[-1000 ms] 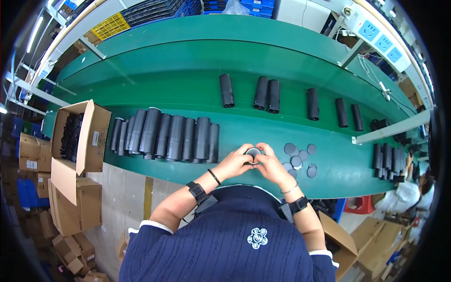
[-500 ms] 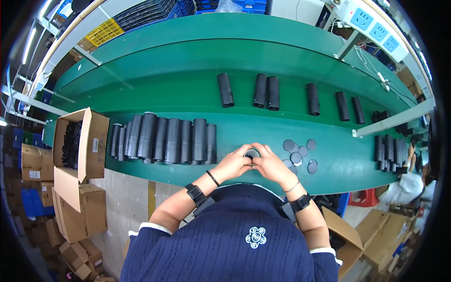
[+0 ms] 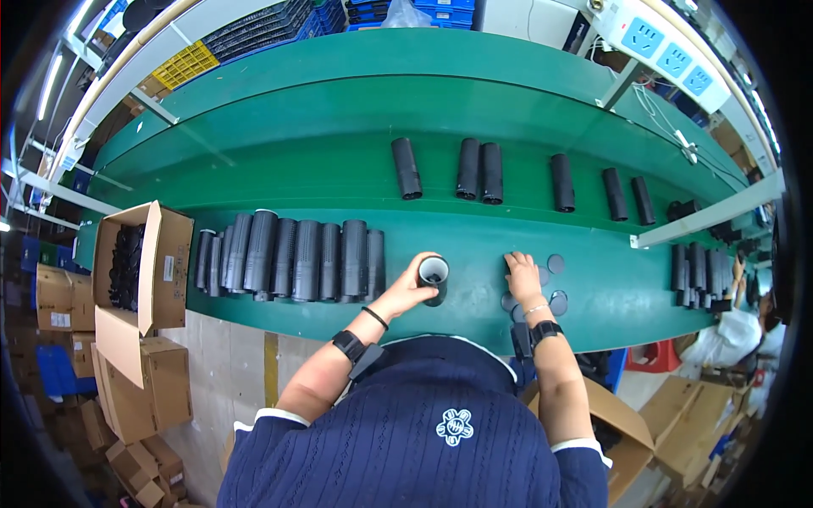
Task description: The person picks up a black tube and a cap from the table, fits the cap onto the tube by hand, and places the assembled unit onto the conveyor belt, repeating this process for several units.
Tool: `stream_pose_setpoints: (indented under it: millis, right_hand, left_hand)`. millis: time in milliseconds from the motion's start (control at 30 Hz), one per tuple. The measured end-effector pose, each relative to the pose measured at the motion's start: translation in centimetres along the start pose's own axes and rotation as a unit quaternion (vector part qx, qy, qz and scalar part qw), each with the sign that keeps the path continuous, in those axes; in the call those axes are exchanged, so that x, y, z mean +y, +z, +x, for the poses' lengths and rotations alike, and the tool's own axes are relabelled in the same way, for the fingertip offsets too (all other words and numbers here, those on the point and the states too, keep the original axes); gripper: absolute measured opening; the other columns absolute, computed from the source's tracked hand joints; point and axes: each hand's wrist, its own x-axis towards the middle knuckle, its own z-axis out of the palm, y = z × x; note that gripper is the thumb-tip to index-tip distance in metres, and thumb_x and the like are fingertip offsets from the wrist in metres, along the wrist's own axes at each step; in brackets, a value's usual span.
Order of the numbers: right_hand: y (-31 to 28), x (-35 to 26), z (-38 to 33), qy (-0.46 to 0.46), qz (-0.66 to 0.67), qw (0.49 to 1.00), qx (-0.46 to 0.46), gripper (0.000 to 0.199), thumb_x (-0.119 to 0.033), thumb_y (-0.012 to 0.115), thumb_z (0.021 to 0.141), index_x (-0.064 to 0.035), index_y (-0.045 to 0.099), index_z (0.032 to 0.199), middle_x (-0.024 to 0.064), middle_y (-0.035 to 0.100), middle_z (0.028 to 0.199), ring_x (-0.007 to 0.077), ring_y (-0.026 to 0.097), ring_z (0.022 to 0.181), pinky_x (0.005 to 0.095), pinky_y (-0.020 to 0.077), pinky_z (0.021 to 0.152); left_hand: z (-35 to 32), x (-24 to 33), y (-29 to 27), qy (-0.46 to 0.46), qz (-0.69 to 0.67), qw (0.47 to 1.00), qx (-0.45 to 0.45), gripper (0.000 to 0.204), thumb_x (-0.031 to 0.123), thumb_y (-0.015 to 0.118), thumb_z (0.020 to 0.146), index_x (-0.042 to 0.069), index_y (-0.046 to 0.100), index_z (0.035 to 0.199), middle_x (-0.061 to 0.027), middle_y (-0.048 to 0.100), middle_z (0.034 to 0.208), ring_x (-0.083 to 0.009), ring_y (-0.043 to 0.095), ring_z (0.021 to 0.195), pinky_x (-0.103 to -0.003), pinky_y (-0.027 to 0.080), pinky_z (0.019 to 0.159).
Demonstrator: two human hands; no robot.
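My left hand [image 3: 411, 290] is wrapped round a black tube [image 3: 447, 273], which stands with its round mouth facing up. The inside wall of the tube looks pale, with something dark deeper in. Over a loose cluster of flat, dark grey discs [image 3: 555, 264] lies my right hand [image 3: 524, 278], fingers stretched out and resting among them. It covers part of the cluster, and any disc beneath the fingers is hidden. To the left of my left hand, a row of ribbed black tubes [image 3: 306, 261] lies side by side on the green table [image 3: 457, 229].
Several black tubes [image 3: 468, 169] lie along the table's far part. An open cardboard box [image 3: 173, 271] with black parts stands at the left end. More tubes [image 3: 696, 269] lie at the right, near another person's arm. Metal posts [image 3: 720, 212] and a power strip [image 3: 673, 57] frame the far side.
My right hand has left the tube and moved right onto the discs. My left hand keeps the tube, now shifted slightly left with its mouth more visible.
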Motion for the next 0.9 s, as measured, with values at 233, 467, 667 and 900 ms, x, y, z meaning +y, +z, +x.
stream_pose_setpoints:
  millis: [233, 467, 667, 900]
  right_hand:
    - [-5.1, -4.3, -1.2, 0.081, 0.869, 0.48, -0.091, 0.06, -0.026, 0.071, 0.082, -0.0051, 0.045, 0.132, 0.0179, 0.054, 0.122, 0.0331, 0.057, 0.108, 0.04, 0.0526, 0.086]
    - [-5.5, -5.9, -4.1, -0.03, 0.944, 0.307, -0.115, 0.066, -0.044, 0.056, 0.089, -0.007, 0.035, 0.14, 0.0228, 0.048, 0.129, 0.0373, 0.057, 0.106, 0.0391, 0.0542, 0.081]
    - [-6.0, -6.3, -4.1, -0.009, 0.941, 0.314, -0.129, 0.06, -0.041, 0.057, 0.09, -0.0081, 0.038, 0.138, 0.0248, 0.047, 0.13, 0.0376, 0.058, 0.103, 0.0391, 0.0535, 0.081]
    - [-6.0, -6.1, -4.6, -0.026, 0.94, 0.302, -0.158, 0.054, -0.032, 0.058, 0.092, -0.0084, 0.039, 0.137, 0.0246, 0.046, 0.129, 0.0377, 0.058, 0.099, 0.038, 0.0536, 0.079]
  left_hand:
    - [0.5, -0.5, 0.0, 0.016, 0.077, 0.993, 0.082, 0.065, 0.007, 0.081, 0.07, 0.009, 0.039, 0.119, -0.0024, 0.048, 0.107, -0.0123, 0.049, 0.102, -0.03, 0.045, 0.087]
    - [0.3, 0.3, 1.3, 0.045, 0.088, 0.995, -0.004, 0.066, 0.011, 0.077, 0.075, 0.008, 0.039, 0.129, -0.0055, 0.047, 0.119, -0.0132, 0.045, 0.113, -0.03, 0.041, 0.095]
    - [0.1, 1.7, 2.3, 0.008, 0.183, 0.983, -0.016, 0.065, 0.013, 0.079, 0.074, 0.007, 0.039, 0.125, -0.005, 0.045, 0.118, -0.0142, 0.046, 0.113, -0.03, 0.039, 0.097]
    - [0.0, 0.8, 2.3, 0.015, 0.094, 0.994, -0.054, 0.067, 0.009, 0.079, 0.072, 0.006, 0.042, 0.127, -0.0048, 0.048, 0.118, -0.0138, 0.047, 0.113, -0.031, 0.04, 0.097]
